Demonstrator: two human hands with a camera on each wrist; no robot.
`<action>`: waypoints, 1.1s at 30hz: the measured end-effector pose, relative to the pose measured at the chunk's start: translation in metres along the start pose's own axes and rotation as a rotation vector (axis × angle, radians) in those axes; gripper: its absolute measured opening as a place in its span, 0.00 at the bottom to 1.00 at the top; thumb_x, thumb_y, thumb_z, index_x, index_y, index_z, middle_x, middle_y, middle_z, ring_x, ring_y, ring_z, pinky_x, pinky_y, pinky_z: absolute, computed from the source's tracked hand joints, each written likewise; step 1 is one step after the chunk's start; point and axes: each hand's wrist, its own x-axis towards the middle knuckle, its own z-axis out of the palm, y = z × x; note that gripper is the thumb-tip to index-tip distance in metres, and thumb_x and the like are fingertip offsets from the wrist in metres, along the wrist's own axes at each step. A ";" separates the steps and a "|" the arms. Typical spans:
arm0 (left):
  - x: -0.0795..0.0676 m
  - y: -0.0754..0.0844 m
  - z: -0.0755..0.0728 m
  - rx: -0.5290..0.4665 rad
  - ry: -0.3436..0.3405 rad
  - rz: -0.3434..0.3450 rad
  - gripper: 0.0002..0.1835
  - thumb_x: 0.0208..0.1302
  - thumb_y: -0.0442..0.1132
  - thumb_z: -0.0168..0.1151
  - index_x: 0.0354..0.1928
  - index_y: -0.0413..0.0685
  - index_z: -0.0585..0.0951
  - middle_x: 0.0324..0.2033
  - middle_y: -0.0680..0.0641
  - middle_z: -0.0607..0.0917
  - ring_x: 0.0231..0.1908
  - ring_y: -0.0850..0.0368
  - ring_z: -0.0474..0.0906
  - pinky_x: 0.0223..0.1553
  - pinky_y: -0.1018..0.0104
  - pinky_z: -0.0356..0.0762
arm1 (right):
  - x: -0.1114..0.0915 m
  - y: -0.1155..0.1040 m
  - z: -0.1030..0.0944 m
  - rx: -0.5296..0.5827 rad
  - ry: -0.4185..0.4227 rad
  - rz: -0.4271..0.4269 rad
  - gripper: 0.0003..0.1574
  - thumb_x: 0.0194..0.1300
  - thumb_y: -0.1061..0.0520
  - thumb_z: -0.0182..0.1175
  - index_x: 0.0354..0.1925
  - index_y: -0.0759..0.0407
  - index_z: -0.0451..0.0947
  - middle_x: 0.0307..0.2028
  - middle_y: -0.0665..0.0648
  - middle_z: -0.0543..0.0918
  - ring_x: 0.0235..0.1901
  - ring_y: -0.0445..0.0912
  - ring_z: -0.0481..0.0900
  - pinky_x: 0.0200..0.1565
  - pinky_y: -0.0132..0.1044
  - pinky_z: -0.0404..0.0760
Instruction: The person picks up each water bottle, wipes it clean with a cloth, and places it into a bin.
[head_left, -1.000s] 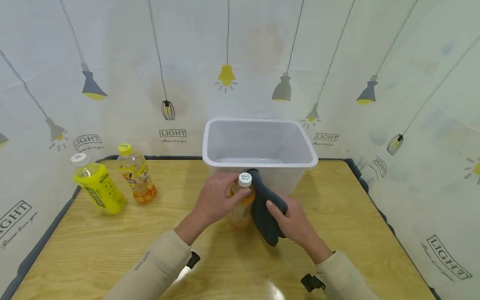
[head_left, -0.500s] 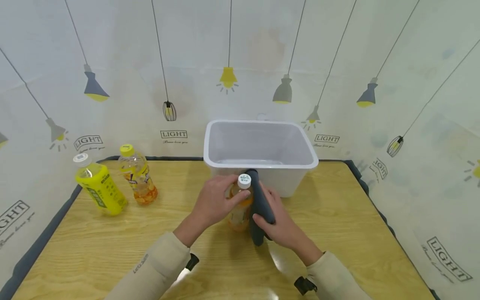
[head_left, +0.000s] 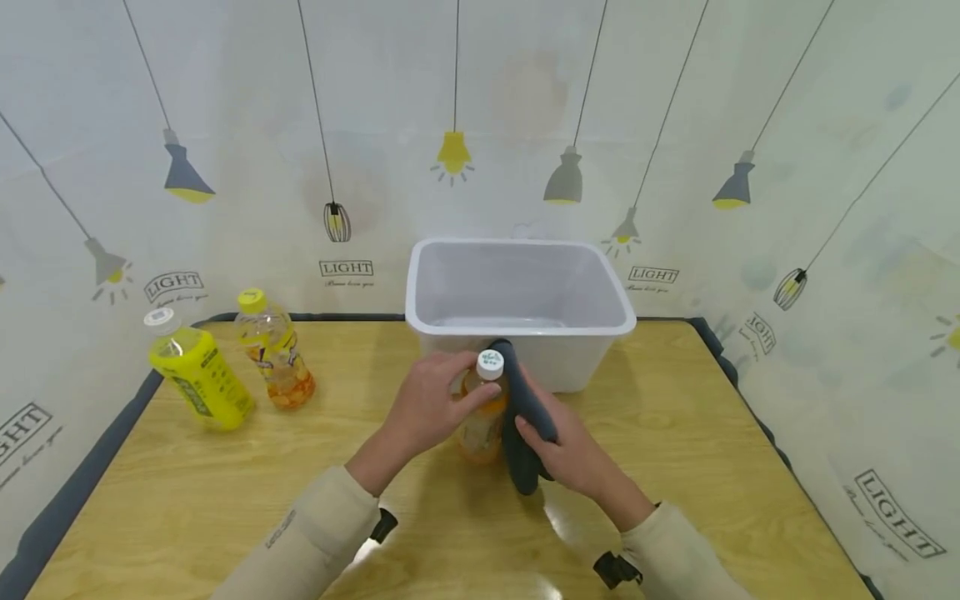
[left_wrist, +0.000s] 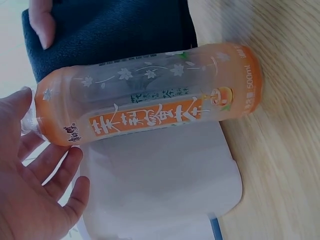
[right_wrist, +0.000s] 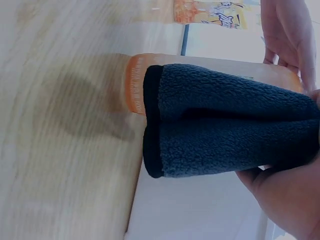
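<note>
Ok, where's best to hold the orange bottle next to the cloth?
Probably the bottle's neck, under the white cap, coming from the left, where the left hand grips: the bottle stands upright, tapers toward its top, and the right hand holds the dark cloth along its right side.

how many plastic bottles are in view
3: white-capped yellow-green bottle and yellow-capped clear bottle at far left; white-capped orange-tinted bottle in the left hand.

Looks like a little closed-in booth tbh. Wood-look table (head_left: 675,442), with a lamp-print backdrop (head_left: 390,100) around three sides.
</note>
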 end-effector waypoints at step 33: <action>0.000 -0.002 -0.001 -0.153 -0.157 -0.023 0.21 0.66 0.50 0.62 0.58 0.51 0.78 0.48 0.52 0.85 0.49 0.55 0.79 0.51 0.57 0.78 | -0.013 0.014 0.007 0.048 0.132 0.194 0.30 0.76 0.49 0.49 0.71 0.52 0.62 0.67 0.58 0.72 0.67 0.53 0.70 0.65 0.54 0.70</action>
